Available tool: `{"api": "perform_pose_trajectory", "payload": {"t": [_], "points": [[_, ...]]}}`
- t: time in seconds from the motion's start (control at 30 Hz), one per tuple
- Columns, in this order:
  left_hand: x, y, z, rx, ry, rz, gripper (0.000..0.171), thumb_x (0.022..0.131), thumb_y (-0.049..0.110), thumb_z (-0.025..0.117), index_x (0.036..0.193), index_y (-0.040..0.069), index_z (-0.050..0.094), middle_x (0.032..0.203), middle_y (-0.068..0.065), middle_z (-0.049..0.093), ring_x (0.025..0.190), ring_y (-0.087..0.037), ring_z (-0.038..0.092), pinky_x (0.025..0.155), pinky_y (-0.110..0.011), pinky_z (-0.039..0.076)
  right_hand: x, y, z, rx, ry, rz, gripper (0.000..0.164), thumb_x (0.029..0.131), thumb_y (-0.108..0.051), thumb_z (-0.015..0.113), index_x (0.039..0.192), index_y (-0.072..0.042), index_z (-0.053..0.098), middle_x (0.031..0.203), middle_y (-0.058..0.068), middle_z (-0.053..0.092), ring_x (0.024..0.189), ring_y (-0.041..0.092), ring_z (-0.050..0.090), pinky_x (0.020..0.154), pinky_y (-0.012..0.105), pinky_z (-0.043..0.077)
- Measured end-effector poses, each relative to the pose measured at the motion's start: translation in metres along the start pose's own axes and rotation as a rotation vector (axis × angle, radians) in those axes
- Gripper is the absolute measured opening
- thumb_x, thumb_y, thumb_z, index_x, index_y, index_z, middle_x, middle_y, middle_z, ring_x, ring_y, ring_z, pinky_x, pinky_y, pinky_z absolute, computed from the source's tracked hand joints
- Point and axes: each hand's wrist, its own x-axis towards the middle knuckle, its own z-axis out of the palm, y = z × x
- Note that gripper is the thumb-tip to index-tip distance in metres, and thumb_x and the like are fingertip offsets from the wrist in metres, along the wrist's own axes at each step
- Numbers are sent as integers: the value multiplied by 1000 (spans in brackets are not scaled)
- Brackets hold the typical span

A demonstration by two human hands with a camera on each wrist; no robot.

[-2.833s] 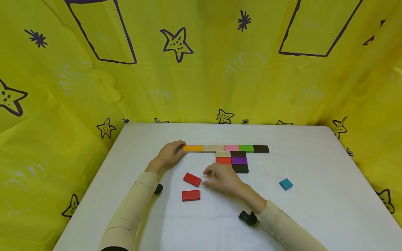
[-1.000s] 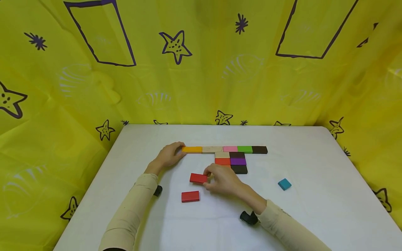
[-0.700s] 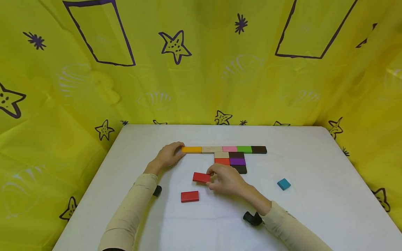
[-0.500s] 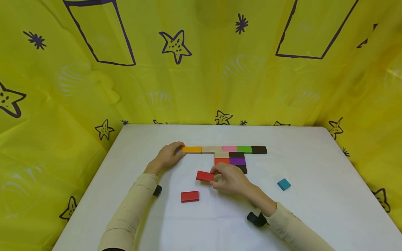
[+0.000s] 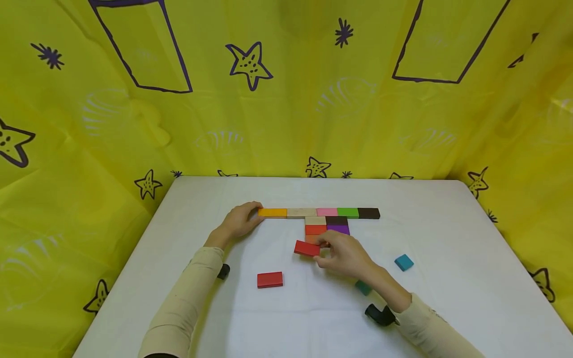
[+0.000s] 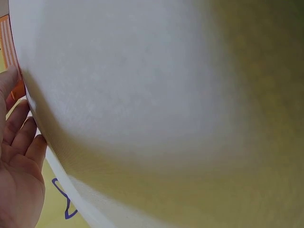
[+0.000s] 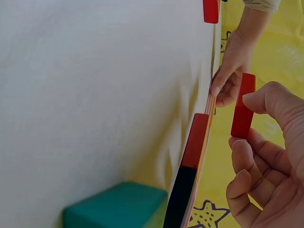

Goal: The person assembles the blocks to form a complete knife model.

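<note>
My right hand [image 5: 346,253] pinches a red wooden block [image 5: 306,248] by its right end, between thumb and fingers. In the right wrist view this block [image 7: 243,107] is held above the table. It overlaps the near edge of an orange-red block [image 5: 312,239] in the head view. My left hand [image 5: 237,221] holds the left end of an orange block [image 5: 273,213], thumb and fingertips at its sides. The orange block begins a long row with beige [image 5: 302,213], pink [image 5: 327,212], green [image 5: 348,213] and dark brown [image 5: 369,213] blocks. Below its middle sit two short columns of blocks, including a purple one [image 5: 337,229].
A loose red block [image 5: 270,280] lies at near left and a blue block [image 5: 404,262] at right. Beneath my right wrist lies a teal-green block [image 5: 363,287], partly hidden. A yellow patterned curtain [image 5: 286,109] surrounds the white table [image 5: 215,191] at back and sides.
My right hand has taken the upper loose red block and carried it right and away toward the columns. The teal-green block has come into view; a black block is now covered. My left hand stays put.
</note>
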Motion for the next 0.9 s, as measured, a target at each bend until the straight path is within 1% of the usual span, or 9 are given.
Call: {"api": "perform_pose_trajectory", "payload": {"t": [0.2,0.33,0.4,0.57,0.9], "points": [[0,-1,0,19,-11,-16,35,102,25,64,132,7,59,136,-14,63,127,-34,57,114,-51,41,-5,9,-6,0,20,32,29,81,-18,85,105,-8,73,95,0,70,78,14,60,69,26,53],[1,0,-1,21,-13,-21,35,102,25,64,132,7,59,136,-14,63,127,-34,57,113,-51,42,-7,15,-11,-4,33,42,32,80,-18,85,107,-6,73,98,2,70,70,11,53,61,23,48],[1,1,-1,19,-19,-27,35,102,26,63,132,8,59,137,-14,62,128,-34,56,114,-51,41,-9,17,-13,-6,32,50,33,81,-18,85,108,-5,72,99,3,70,68,9,51,59,22,47],[0,1,-1,8,-22,-31,37,103,27,63,133,7,59,138,-14,62,130,-34,55,116,-51,39,-12,24,-20,-21,45,54,32,81,-17,85,108,-6,72,100,3,70,67,8,49,58,22,46],[1,-1,0,19,-11,-27,36,102,26,64,132,8,59,136,-13,63,127,-33,57,115,-50,41,-20,41,-36,-35,100,41,27,81,-13,84,104,-6,72,96,4,69,64,6,48,53,22,41]]}}
